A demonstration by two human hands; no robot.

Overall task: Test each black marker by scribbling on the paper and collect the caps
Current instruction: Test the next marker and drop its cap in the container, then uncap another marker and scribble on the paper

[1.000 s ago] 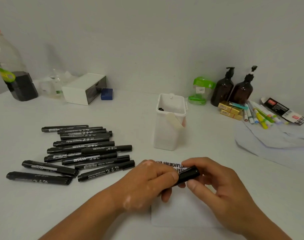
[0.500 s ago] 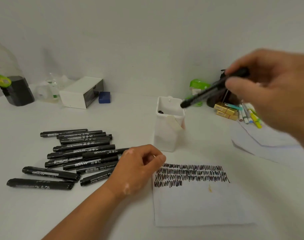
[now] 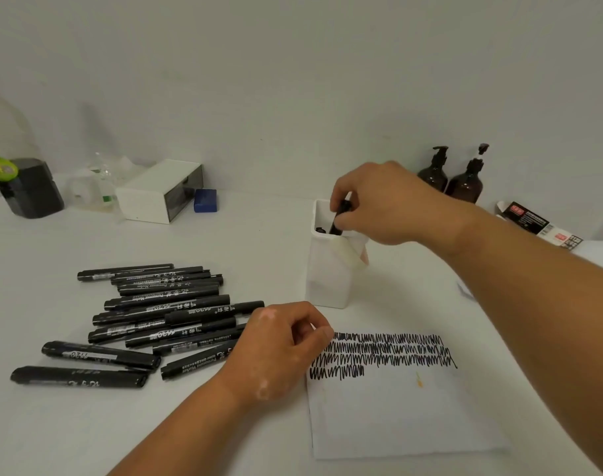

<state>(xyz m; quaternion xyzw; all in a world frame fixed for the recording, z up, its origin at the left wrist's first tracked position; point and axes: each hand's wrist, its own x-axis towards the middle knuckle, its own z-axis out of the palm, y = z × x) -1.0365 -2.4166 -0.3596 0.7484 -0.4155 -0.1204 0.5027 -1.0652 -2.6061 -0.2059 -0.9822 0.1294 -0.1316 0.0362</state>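
Our right hand (image 3: 389,204): grips marker (image 3: 339,218) at container (image 3: 327,276) rim.
Our left hand (image 3: 279,345): curled by paper (image 3: 396,413) edge; we cannot tell its hold.
Leftward: marker pile (image 3: 162,314).

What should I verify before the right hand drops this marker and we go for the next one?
1. Held marker over the white container: ok, its lower end is inside the rim.
2. Grip of right hand: ok, fingers pinch the marker.
3. Container upright: ok.
4. Cap in left hand: cannot tell, curled fingers hide it.
5. Blank room on paper: ok, lower half is bare below the scribbles.
6. More markers at hand: ok, pile lies beside the left hand.
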